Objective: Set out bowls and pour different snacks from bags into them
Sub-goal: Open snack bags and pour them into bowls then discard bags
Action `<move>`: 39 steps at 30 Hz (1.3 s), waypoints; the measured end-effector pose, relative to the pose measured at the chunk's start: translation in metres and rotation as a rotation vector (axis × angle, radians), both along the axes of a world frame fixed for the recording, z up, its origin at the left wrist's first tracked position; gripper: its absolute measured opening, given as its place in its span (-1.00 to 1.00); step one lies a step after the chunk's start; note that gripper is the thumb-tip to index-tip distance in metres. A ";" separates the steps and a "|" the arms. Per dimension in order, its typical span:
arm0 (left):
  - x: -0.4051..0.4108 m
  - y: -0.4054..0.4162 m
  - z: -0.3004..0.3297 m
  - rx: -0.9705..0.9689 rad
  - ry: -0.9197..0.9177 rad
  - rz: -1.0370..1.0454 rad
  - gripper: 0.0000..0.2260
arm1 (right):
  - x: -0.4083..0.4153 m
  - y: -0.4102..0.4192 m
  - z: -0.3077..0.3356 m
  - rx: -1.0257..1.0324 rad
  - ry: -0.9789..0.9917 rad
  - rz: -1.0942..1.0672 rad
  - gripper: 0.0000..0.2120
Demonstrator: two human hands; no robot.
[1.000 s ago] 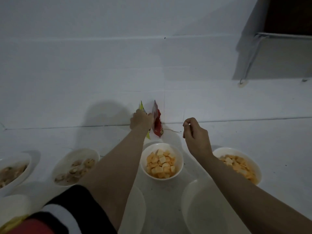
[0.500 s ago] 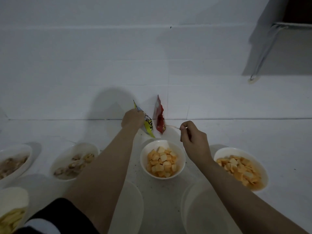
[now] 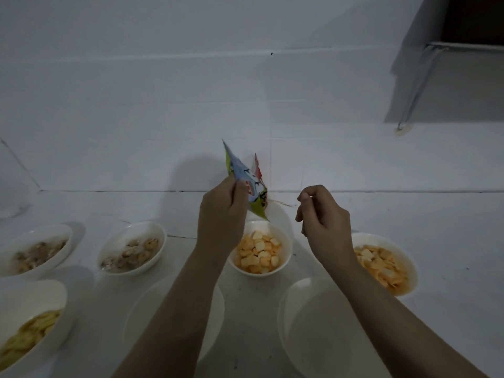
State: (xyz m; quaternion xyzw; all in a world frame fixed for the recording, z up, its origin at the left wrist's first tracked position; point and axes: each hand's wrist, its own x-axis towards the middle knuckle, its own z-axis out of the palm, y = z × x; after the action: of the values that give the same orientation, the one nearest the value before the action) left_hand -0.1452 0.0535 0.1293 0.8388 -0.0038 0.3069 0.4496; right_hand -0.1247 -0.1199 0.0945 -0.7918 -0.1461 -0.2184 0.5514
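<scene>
Two bowls (image 3: 311, 327) empty, rest w/ snacks; left hand (image 3: 222, 211) grips bag (image 3: 246, 181), right hand (image 3: 323, 214) curled.

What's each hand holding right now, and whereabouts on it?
Left hand grips the snack bag mid-body. Right hand pinches a thin strip at its end.

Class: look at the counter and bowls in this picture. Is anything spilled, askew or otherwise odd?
Nothing is plainly spilled. Dark specks dot the counter beside the middle bowl of orange squares, possibly crumbs, too small to tell. The left hand holds the snack bag tilted above that bowl, already filled.
</scene>
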 end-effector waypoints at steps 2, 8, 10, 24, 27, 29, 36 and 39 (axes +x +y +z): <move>-0.011 -0.024 0.007 0.025 -0.029 -0.084 -0.68 | -0.014 -0.012 0.006 0.035 0.012 -0.005 -0.85; -0.034 -0.106 0.014 0.019 -0.014 -0.317 -0.64 | -0.048 -0.074 0.019 0.106 0.004 -0.113 -0.82; -0.041 -0.133 0.014 0.026 0.008 -0.379 -0.65 | -0.057 -0.102 0.021 0.100 0.033 -0.132 -0.82; -0.078 -0.315 -0.017 0.084 0.242 -0.627 -0.65 | -0.127 -0.280 -0.006 0.139 0.344 -0.214 -0.80; -0.090 -0.334 -0.031 0.061 0.307 -0.662 -0.66 | -0.139 -0.300 -0.018 0.131 0.396 -0.199 -0.79; -0.096 -0.340 -0.040 0.029 0.356 -0.685 -0.66 | -0.146 -0.307 -0.024 0.117 0.433 -0.174 -0.78; -0.108 -0.343 -0.055 -0.029 0.552 -0.764 -0.64 | -0.156 -0.315 -0.028 0.155 0.568 -0.052 -0.74; -0.104 -0.342 -0.052 -0.048 0.594 -0.745 -0.62 | -0.155 -0.319 -0.027 0.122 0.582 -0.016 -0.69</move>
State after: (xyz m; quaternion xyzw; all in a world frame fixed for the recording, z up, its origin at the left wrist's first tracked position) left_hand -0.2494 -0.2884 0.0777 0.8211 -0.1683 -0.1284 0.5301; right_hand -0.2802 -0.4385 0.0678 -0.7877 0.0378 0.0049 0.6148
